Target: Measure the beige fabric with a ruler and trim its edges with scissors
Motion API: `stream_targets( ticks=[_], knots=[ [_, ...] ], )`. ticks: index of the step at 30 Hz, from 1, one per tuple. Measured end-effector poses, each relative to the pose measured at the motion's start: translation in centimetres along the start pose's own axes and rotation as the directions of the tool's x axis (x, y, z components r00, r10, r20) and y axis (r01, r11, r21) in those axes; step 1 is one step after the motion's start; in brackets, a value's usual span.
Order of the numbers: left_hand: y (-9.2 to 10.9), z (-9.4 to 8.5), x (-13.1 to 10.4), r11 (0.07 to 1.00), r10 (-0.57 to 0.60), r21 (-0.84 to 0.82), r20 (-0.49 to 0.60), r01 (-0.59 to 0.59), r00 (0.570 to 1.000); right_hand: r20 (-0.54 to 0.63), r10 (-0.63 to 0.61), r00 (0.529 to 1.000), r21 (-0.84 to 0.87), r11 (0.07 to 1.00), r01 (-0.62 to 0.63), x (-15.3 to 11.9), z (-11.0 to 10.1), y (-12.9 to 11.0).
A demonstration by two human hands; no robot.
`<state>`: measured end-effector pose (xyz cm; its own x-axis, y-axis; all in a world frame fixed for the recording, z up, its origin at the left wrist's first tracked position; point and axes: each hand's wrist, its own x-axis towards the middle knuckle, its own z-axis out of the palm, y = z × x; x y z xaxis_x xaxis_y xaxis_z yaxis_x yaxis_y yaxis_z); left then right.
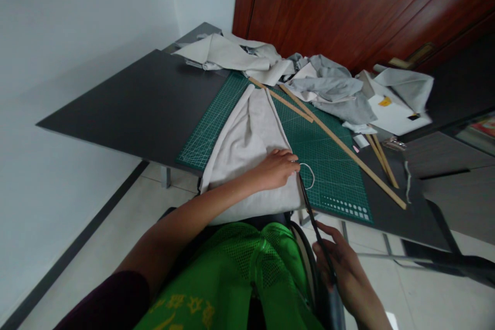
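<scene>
A pale beige fabric piece (247, 149) with folded, raised side edges lies over the near edge of the table, tapering away from me. My left hand (280, 167) rests on its right edge, fingers bent and closed there on the cloth. A thin white loop of cord (309, 175) sticks out beside the fingertips. From that spot a narrow black strip (315, 224) runs down toward me, its lower end blurred. My right hand (340, 260) is around the strip below the table edge, the index finger fairly straight and the others curled.
A green cutting mat (328, 165) lies under the fabric on a dark table (127, 108). Long wooden strips (348, 152) cross the mat. Crumpled grey and cream cloths (328, 82) lie at the back, with a white box (398, 108) at right. A brown door (348, 5) stands behind.
</scene>
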<state>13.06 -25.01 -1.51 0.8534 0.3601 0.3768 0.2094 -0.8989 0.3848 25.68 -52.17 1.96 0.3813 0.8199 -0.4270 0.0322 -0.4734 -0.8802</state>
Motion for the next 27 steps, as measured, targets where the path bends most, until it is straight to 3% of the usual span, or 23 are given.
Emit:
stream_targets(
  ticks=[27],
  knots=[
    [0.3,-0.5,-0.3,0.999,0.007,0.052,0.022,-0.008,1.0,-0.043,0.027,0.999,-0.078,0.997,-0.03,-0.8,0.8,-1.8]
  ],
)
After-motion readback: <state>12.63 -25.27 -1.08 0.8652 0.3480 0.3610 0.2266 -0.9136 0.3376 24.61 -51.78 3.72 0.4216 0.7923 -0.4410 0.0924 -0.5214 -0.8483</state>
